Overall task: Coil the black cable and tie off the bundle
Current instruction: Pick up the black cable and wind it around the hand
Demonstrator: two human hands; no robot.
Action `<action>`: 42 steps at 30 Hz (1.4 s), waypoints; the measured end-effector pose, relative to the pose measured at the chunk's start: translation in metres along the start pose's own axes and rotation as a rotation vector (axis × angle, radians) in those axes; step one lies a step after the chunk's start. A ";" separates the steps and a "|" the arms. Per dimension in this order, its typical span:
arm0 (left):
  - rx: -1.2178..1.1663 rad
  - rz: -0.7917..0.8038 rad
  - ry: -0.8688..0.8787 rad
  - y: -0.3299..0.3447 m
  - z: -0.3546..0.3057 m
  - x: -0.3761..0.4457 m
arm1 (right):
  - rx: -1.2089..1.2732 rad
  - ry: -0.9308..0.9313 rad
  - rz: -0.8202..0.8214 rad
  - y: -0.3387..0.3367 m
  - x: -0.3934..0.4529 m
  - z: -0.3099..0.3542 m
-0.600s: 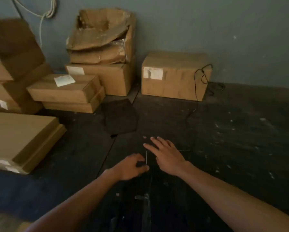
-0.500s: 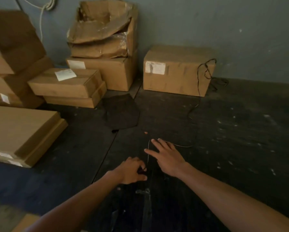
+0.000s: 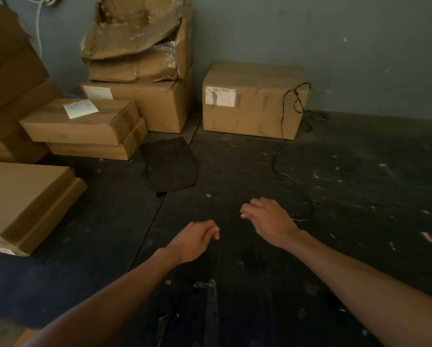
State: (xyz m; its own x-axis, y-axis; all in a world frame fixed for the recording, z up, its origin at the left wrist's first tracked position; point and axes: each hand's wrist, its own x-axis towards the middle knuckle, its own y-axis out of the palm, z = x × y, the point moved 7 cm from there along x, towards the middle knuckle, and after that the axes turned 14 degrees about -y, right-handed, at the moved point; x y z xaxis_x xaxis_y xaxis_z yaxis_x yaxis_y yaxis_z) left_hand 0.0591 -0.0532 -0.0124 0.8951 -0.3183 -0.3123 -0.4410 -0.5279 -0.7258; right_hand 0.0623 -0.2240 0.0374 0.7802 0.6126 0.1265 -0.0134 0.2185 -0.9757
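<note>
A thin black cable (image 3: 282,116) hangs down the front of a cardboard box (image 3: 250,101), snakes over the dark floor (image 3: 274,164) and curves in a loop (image 3: 309,215) just right of my right hand. My left hand (image 3: 197,237) is closed in a fist low in the middle, pinching the cable's near end, which is barely visible against the floor. My right hand (image 3: 270,220) hovers a little farther away and to the right, fingers curled downward. Whether those fingers grip the cable is hidden.
Stacked cardboard boxes (image 3: 84,123) and a crushed one (image 3: 134,46) line the grey wall at the left and middle. A flat carton (image 3: 27,204) lies at the left. A dark cloth (image 3: 171,166) rests on the floor. A white rope (image 3: 38,26) hangs top left.
My right hand has gone from flat and spread to curled and has shifted right, away from my left hand. The cable's pale loop now lies to its right.
</note>
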 end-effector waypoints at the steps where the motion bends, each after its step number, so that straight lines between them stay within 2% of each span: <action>1: -0.029 -0.001 0.012 -0.002 -0.005 0.001 | 0.030 0.042 -0.043 -0.010 -0.002 -0.009; 7: -0.231 0.003 0.043 -0.011 -0.032 0.002 | 0.119 0.216 -0.257 -0.063 -0.015 -0.062; 11: -0.405 0.088 0.061 -0.010 -0.058 0.004 | 0.154 0.256 -0.357 -0.091 -0.019 -0.079; 17: -0.541 0.227 0.145 -0.020 -0.106 0.000 | 0.254 0.313 -0.560 -0.121 -0.028 -0.095; 22: -0.598 0.203 0.153 -0.037 -0.129 -0.005 | 0.315 0.362 -0.668 -0.145 -0.034 -0.107; 27: -0.870 0.390 0.205 -0.055 -0.159 -0.020 | 0.325 0.364 -0.699 -0.157 -0.033 -0.109; 30: -1.025 0.467 0.280 -0.076 -0.180 -0.026 | 0.340 0.347 -0.654 -0.151 -0.029 -0.105; 35: -1.286 0.474 0.375 -0.123 -0.217 -0.014 | 0.372 0.204 -0.419 -0.118 -0.011 -0.073; 39: -1.269 0.414 0.413 -0.153 -0.242 0.006 | 0.403 0.163 -0.158 -0.092 0.010 -0.034; 42: -1.171 0.338 0.401 -0.169 -0.247 0.022 | 0.366 0.140 0.041 -0.077 0.018 -0.007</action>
State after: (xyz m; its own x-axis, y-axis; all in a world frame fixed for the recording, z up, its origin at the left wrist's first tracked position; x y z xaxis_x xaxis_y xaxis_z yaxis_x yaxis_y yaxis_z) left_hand 0.1371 -0.1656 0.2548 0.7355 -0.6772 -0.0207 -0.6189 -0.6841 0.3859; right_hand 0.0815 -0.2348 0.1135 0.8518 0.5224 0.0382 -0.2490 0.4680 -0.8479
